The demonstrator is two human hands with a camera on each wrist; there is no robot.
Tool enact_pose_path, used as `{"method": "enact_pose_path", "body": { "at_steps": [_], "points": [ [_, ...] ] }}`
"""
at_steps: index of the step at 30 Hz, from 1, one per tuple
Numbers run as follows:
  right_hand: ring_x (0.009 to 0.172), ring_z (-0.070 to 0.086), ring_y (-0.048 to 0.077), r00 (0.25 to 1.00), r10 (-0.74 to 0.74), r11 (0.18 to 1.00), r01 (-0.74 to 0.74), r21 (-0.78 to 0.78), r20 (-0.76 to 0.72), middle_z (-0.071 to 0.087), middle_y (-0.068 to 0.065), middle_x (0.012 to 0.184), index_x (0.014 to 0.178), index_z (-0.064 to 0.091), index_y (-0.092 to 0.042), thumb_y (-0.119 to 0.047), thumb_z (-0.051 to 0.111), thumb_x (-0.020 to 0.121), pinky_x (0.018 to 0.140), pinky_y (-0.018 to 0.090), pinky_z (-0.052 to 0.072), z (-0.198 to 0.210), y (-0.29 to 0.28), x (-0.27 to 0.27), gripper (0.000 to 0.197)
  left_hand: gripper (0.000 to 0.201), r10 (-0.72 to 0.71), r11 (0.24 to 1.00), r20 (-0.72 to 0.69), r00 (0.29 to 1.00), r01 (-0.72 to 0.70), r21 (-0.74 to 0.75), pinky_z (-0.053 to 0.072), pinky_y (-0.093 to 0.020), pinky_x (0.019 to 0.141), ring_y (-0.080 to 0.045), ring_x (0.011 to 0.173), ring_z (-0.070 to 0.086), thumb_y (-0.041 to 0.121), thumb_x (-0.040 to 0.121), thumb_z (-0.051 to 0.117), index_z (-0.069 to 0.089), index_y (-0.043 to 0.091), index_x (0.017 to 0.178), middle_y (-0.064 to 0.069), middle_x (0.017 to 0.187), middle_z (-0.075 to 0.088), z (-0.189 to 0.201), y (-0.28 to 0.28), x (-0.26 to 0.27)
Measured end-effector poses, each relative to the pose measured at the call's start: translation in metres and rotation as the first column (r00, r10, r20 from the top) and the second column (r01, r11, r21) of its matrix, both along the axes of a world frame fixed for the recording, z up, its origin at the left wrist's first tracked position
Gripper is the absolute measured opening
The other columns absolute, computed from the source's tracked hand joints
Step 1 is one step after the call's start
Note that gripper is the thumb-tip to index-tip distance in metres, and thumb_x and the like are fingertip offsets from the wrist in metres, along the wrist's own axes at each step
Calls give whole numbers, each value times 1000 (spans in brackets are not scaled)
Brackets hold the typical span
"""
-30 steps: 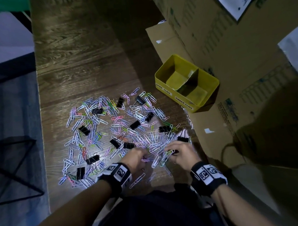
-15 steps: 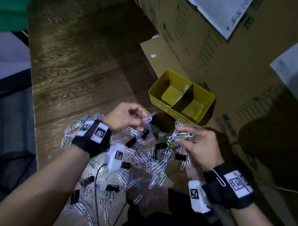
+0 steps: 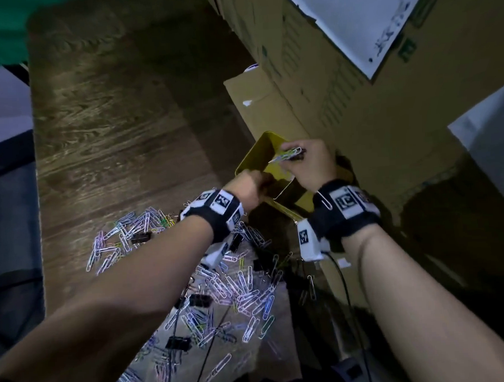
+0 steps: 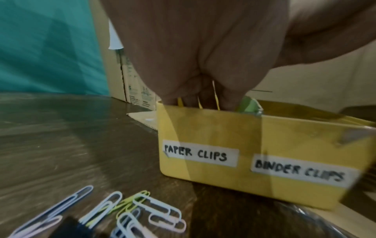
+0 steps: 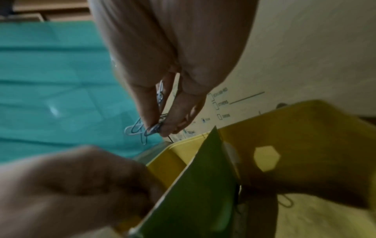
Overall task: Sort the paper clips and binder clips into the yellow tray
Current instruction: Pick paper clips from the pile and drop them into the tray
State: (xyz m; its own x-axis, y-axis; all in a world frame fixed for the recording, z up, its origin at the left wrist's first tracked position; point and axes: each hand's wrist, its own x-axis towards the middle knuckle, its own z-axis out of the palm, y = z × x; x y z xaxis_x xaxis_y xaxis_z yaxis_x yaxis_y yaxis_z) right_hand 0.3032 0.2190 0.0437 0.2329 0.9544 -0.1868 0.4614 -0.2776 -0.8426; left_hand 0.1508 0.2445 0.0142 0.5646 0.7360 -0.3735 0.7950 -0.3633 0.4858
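The yellow tray (image 3: pixel 250 152) stands beside the cardboard boxes, and its front wall (image 4: pixel 203 128) is labelled PAPER CLIPS on the left and BINDER CLIPS on the right. My left hand (image 3: pixel 254 183) dips bunched fingers (image 4: pixel 227 99) into the paper clips compartment, with thin yellow strands between them. Over the tray's middle, my right hand (image 3: pixel 304 162) pinches a bunch of paper clips (image 3: pixel 288 154) (image 5: pixel 150 128) above the green divider (image 5: pixel 203 177). Loose coloured paper clips (image 3: pixel 240 292) and black binder clips (image 3: pixel 200 300) lie scattered on the wooden table under my forearms.
Tall cardboard boxes (image 3: pixel 327 86) wall in the tray's far and right sides. A black cable (image 3: pixel 344 288) hangs from my right wristband, and one paper clip (image 3: pixel 326 202) is hooked on that band. The table's left edge (image 3: pixel 35 171) drops off.
Both hands lifted off the pile with clips pinched and moved up and right to the tray. The left now reaches into the paper clips compartment, and the right hovers above.
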Motion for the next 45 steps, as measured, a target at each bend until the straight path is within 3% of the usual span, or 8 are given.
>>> {"method": "enact_pose_path", "body": {
  "at_steps": [6,11,14,22,27,32,36,45],
  "points": [
    [113,58,21,915,340,934,-303,-188,217,61,4,126,115,65,-17,-12,69,83,98,29,45,-29,12,-18,33,17,-21,932,315,949,-96,350,45,-33,78,-22,89,52,10,80,48,60,10,91,-8,97,55,-13,-75,-38],
    [113,56,20,899,393,919,-382,-97,192,64,6,121,114,66,-16,-16,64,88,100,30,43,-11,-10,-23,26,42,-202,977,-65,977,205,52,45,-30,77,-18,93,51,44,87,55,49,16,117,-3,119,40,-45,-127,-46],
    [89,65,16,939,340,936,-344,77,52,71,5,96,101,71,-9,-11,70,82,84,29,54,6,-40,-23,19,40,-219,972,-191,957,231,40,45,-37,89,-24,113,44,36,89,54,46,16,122,-5,125,40,-62,-141,-40],
    [93,57,10,799,597,637,-416,-649,74,62,-3,108,107,62,-21,-21,80,70,82,25,47,-39,-133,-6,41,24,-67,967,98,993,40,250,55,-29,76,-16,88,61,13,83,61,62,17,107,-1,108,62,-55,-150,-64],
    [108,55,19,737,631,696,-400,-596,243,53,1,124,113,61,-22,-15,77,74,92,30,46,-65,-170,-16,42,26,-14,956,-100,995,43,291,55,-38,72,-19,84,61,18,71,75,66,20,96,-2,96,65,-64,-153,-109],
    [105,58,16,765,568,784,-391,-482,303,54,-4,122,109,62,-27,-12,69,80,92,29,50,-78,-186,-12,33,43,15,957,-353,936,89,277,41,-50,94,-27,114,49,15,71,72,62,26,111,-8,127,55,-59,-155,-113],
    [100,60,17,930,281,898,-168,-406,237,60,0,107,103,63,-24,-5,65,83,86,24,46,-74,-181,10,27,64,-76,945,-311,947,168,282,15,-56,110,-28,137,21,17,75,58,38,28,135,-7,149,25,-40,-151,-69],
    [117,44,27,852,165,946,5,-323,496,47,11,128,113,62,-14,-6,62,81,96,29,36,-69,-180,27,32,60,-321,943,-325,890,332,-22,-2,-56,113,-29,141,-15,45,96,28,0,28,147,-8,155,-13,-73,-166,-14]
  ]
}}
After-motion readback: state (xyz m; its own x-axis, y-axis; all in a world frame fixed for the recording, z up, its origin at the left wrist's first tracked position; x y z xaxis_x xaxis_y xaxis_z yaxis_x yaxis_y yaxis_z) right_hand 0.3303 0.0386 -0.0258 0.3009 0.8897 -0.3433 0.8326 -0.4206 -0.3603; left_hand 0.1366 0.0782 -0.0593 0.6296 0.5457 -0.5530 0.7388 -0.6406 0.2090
